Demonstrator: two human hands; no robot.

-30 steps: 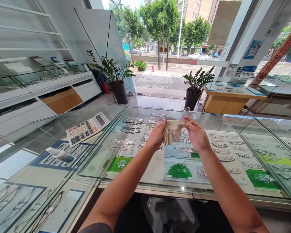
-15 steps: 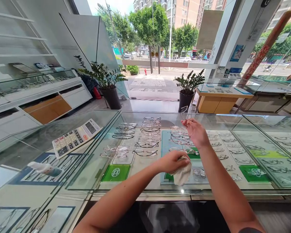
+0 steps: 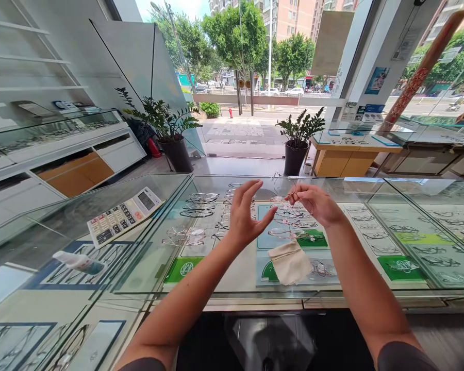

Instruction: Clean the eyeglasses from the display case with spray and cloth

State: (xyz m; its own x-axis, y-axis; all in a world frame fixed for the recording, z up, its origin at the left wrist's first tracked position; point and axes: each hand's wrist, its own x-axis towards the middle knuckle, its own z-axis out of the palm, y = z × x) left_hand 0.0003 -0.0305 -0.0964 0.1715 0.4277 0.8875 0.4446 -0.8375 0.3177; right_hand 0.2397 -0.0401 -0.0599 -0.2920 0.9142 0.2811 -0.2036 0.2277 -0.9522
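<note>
My left hand (image 3: 248,212) is raised over the glass counter, its fingers and thumb spread apart with nothing in them. In my right hand (image 3: 317,202), thumb and fingers pinch a thin-framed pair of eyeglasses (image 3: 277,181), held up above the counter; part of the frame is lost against the bright background. Below and between my hands, a beige cleaning cloth (image 3: 290,263) lies flat on the glass. Rows of eyeglasses (image 3: 197,211) show at the left of my left hand, and more frames (image 3: 290,221) are beneath my right hand.
A large-button calculator (image 3: 124,216) and a white spray bottle (image 3: 79,262) rest on the left part of the glass counter (image 3: 224,301). Two potted plants (image 3: 178,154) stand beyond it, before the glass doors. Another display case (image 3: 355,141) is at the far right.
My left hand has let go of the cloth, moved up and left, and spread its fingers. The cloth now lies on the counter. My right hand has turned the eyeglasses slightly leftward.
</note>
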